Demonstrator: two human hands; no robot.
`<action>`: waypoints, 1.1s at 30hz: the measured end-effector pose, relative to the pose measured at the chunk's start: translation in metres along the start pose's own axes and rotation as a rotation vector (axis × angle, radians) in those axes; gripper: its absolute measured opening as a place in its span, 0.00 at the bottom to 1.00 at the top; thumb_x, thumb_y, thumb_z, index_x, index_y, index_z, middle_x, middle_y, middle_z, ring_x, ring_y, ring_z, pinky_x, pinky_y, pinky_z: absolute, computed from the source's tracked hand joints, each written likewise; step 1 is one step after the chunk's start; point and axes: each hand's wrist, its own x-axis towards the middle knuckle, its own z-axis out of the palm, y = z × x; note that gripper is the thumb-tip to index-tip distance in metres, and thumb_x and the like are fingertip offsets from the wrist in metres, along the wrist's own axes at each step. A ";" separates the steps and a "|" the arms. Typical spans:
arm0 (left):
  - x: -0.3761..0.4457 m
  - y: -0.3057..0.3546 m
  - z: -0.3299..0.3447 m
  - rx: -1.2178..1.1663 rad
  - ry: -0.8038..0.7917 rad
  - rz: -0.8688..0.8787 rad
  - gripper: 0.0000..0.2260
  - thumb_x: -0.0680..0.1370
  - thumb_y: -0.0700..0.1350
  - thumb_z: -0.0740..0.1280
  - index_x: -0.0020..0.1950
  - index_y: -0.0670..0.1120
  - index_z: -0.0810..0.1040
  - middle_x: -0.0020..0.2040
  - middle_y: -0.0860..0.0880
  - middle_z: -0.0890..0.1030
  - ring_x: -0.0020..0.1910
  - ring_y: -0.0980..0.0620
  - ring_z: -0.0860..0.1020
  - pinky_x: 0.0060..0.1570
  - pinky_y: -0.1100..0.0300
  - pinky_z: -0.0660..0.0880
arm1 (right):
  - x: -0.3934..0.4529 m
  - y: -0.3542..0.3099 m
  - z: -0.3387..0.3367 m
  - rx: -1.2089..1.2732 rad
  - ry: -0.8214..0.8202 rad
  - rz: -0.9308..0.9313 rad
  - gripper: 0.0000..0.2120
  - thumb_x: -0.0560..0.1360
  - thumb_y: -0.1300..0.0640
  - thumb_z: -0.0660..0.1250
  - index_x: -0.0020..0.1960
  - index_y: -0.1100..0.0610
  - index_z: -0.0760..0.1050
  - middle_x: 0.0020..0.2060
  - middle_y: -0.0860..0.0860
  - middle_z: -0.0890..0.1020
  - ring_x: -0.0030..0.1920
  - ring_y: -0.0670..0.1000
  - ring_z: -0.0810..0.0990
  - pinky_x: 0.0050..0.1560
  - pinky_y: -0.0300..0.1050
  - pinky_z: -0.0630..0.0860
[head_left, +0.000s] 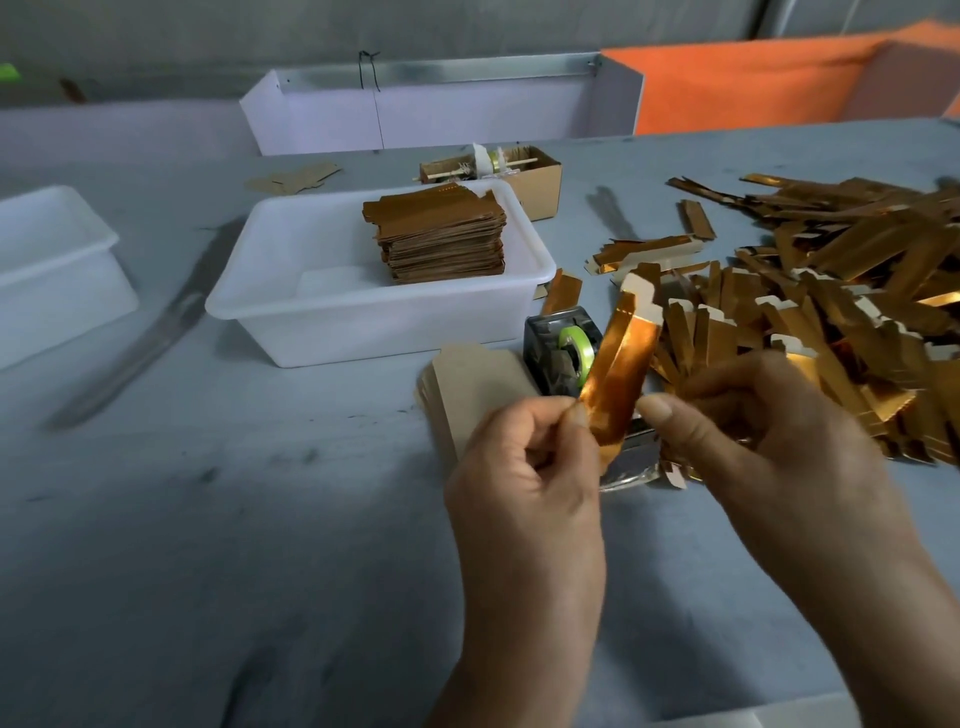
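Left hand (524, 483), right hand (743, 436), fingers (550, 415) tight on gold strip (618, 374); behind, white tub (260, 306) of stacked brown blanks (441, 239)

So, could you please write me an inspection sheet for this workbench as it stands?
Surface: grey table, scuffed with dark marks.
Job's things: gold strip held up in front of the tape dispenser; loose pile of gold strips on the right.
Clutter: white tub holding a stack of brown cards; flat cards beside the dispenser; second tub at the left; cardboard box behind.
Grippers: left hand pinches the strip's lower end; right hand has its thumb against the other edge.
Cables: thin dark wire hanging down the white screen.
Surroundings: orange cloth at the back right.
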 end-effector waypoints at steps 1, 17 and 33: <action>0.000 0.000 0.000 -0.015 -0.025 -0.024 0.07 0.76 0.43 0.69 0.41 0.53 0.81 0.37 0.51 0.84 0.37 0.53 0.83 0.36 0.59 0.81 | 0.000 0.001 0.002 0.137 -0.055 0.066 0.25 0.57 0.31 0.62 0.46 0.48 0.71 0.37 0.44 0.79 0.39 0.43 0.78 0.35 0.38 0.73; 0.006 -0.008 -0.010 -0.182 -0.239 -0.476 0.08 0.76 0.43 0.69 0.53 0.52 0.75 0.35 0.52 0.84 0.29 0.56 0.81 0.27 0.65 0.75 | -0.002 0.019 0.023 0.454 -0.335 0.256 0.07 0.75 0.53 0.63 0.51 0.45 0.76 0.42 0.40 0.83 0.44 0.39 0.80 0.36 0.31 0.71; 0.076 -0.046 -0.029 0.642 -0.042 -0.397 0.18 0.72 0.53 0.73 0.53 0.47 0.71 0.47 0.51 0.78 0.45 0.51 0.76 0.43 0.59 0.69 | 0.072 0.042 -0.003 -0.293 0.256 0.114 0.22 0.76 0.50 0.64 0.68 0.55 0.67 0.62 0.57 0.74 0.60 0.58 0.74 0.53 0.55 0.76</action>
